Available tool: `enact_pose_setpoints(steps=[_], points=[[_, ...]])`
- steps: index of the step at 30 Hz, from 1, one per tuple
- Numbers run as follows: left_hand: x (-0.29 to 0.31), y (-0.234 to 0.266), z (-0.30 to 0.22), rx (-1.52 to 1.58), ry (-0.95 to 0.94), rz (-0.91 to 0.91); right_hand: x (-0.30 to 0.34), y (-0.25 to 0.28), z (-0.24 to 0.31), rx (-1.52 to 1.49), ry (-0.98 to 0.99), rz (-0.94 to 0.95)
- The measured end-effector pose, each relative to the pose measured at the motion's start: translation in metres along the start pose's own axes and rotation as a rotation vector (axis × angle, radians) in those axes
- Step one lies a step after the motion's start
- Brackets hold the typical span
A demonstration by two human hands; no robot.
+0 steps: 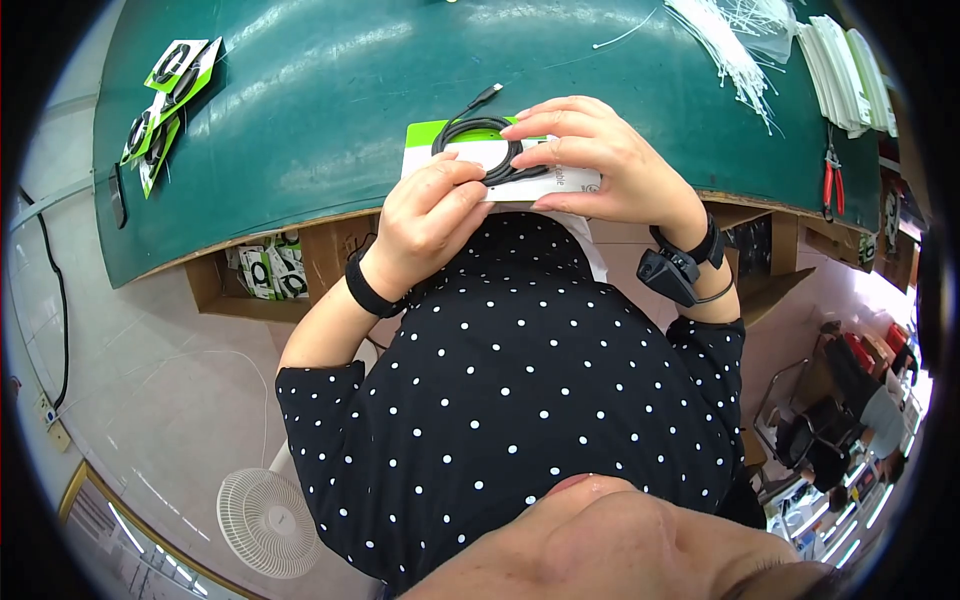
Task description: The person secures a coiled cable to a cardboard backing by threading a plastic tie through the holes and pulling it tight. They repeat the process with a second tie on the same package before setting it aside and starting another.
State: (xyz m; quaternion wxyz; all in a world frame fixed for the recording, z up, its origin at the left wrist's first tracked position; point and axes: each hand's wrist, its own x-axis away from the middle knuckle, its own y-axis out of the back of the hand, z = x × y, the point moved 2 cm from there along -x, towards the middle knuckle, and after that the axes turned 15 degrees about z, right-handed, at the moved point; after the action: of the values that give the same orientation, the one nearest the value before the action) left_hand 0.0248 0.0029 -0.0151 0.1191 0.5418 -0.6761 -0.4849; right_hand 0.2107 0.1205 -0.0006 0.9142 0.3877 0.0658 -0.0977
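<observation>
A black USB cable (477, 125), wound in a round coil, lies on a white and green cardboard card (573, 181) at the table's near edge. One plug points away from me past the card's far edge. My left hand (432, 208) is closed, its thumb and fingers pinching the near left side of the coil against the card. Curved over the coil's right side, my right hand (612, 165) presses its fingertips on the cable, with the thumb along the card's near edge. The fingers hide part of the coil and card.
Carded cables (165, 105) lie at the far left of the green table (330, 120). White cable ties (735, 60), stacked pale strips (840, 85) and red-handled pliers (833, 183) are on the right. Cardboard boxes (245, 305) stand below the edge; a fan (270, 522) stands lower left.
</observation>
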Motion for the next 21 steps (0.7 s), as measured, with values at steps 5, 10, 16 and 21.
enact_pose_setpoints(steps=[5,10,16,21], points=[[0.0,0.0,0.0,-0.007,0.007,0.001,-0.001,-0.005,0.008,0.097,-0.016,0.021],[-0.002,0.001,-0.001,-0.009,-0.026,0.016,-0.004,-0.009,0.007,0.095,-0.015,0.013],[-0.006,0.006,-0.001,0.028,-0.073,0.088,-0.003,-0.012,0.005,0.108,0.007,-0.035],[-0.01,0.012,0.004,0.041,-0.132,0.161,-0.002,-0.011,0.006,0.113,0.02,-0.066]])
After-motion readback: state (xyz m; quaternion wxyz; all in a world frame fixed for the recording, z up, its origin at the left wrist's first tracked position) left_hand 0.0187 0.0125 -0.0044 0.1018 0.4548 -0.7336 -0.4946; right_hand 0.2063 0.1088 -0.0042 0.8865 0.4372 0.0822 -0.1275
